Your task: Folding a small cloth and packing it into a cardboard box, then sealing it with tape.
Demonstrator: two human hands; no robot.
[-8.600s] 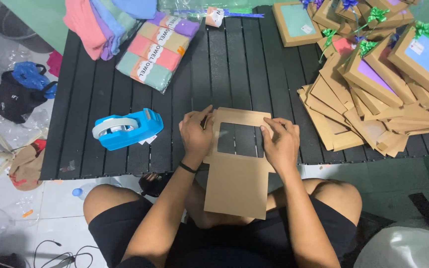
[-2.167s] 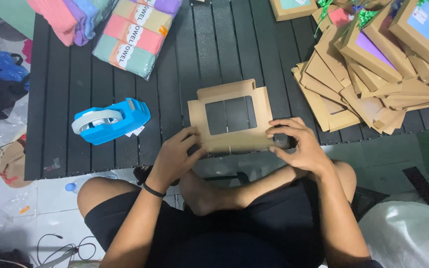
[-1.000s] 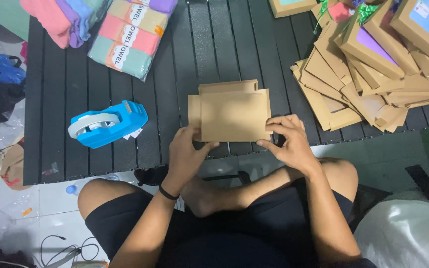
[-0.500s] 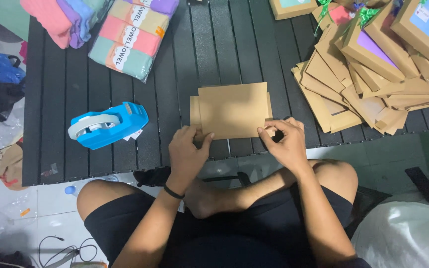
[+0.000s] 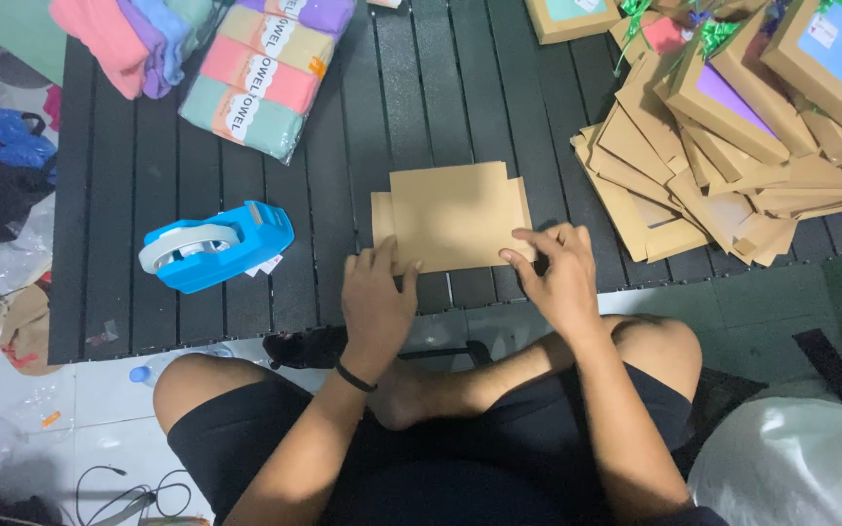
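Both hands press flat on the near edge of a brown cardboard box blank: the left hand at its near left corner, the right hand at its near right corner, fingers spread, gripping nothing. The blank lies on the dark slatted worktop, a blue tape dispenser to its left, stacked flat cardboard blanks to its right.

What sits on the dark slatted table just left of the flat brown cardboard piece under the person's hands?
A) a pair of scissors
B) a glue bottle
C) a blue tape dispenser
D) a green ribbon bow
C: a blue plastic tape dispenser lies left of the flat brown cardboard piece.
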